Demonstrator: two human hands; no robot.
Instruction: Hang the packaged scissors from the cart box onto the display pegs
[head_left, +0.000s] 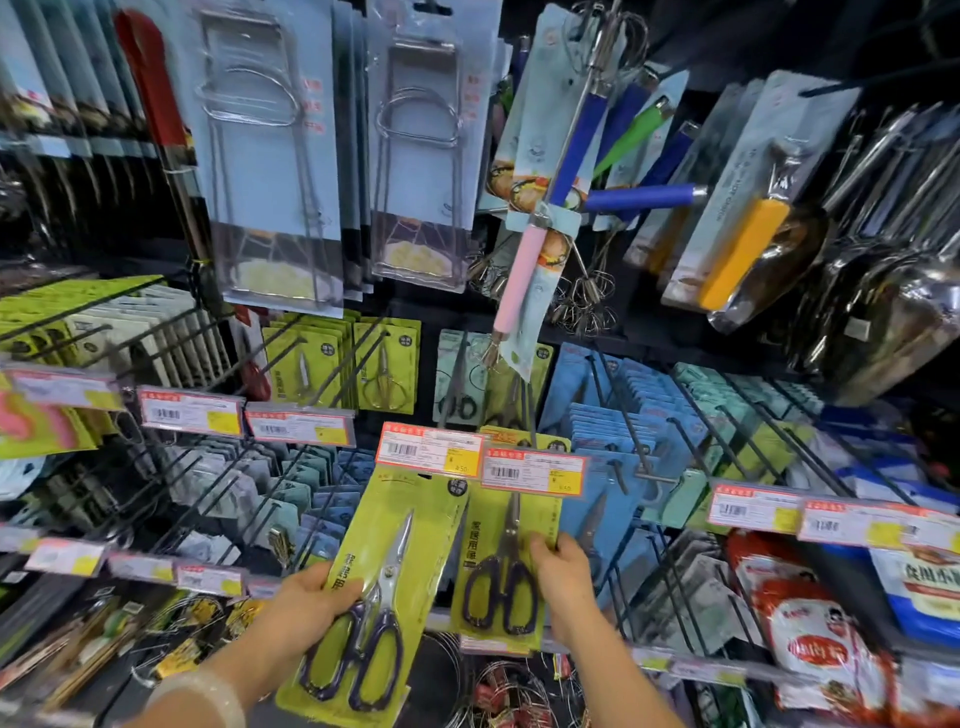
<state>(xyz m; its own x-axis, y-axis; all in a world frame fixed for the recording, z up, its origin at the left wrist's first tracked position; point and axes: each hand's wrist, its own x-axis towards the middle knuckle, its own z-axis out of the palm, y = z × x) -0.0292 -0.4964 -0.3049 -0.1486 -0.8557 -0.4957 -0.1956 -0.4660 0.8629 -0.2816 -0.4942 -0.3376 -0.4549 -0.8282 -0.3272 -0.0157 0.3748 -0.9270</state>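
Green cards: two scissors packs, one pair sealed in each.
Left hand: fingers clamped on the left pack, tilted, below a price tag.
Right hand: fingers gripping the right pack at its edge, top behind a second tag.
Pegs: blue cards hanging behind.

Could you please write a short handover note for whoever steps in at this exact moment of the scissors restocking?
Left hand: grips a green scissors pack by its lower left edge, tilted, its top near a price tag; whether it is on a peg cannot be told.
Right hand: holds the right edge of a second scissors pack, upright, its top hidden behind another price tag.
Done: similar green packs hang higher up.
Left: seat both packs on pegs. The cart box is out of view.
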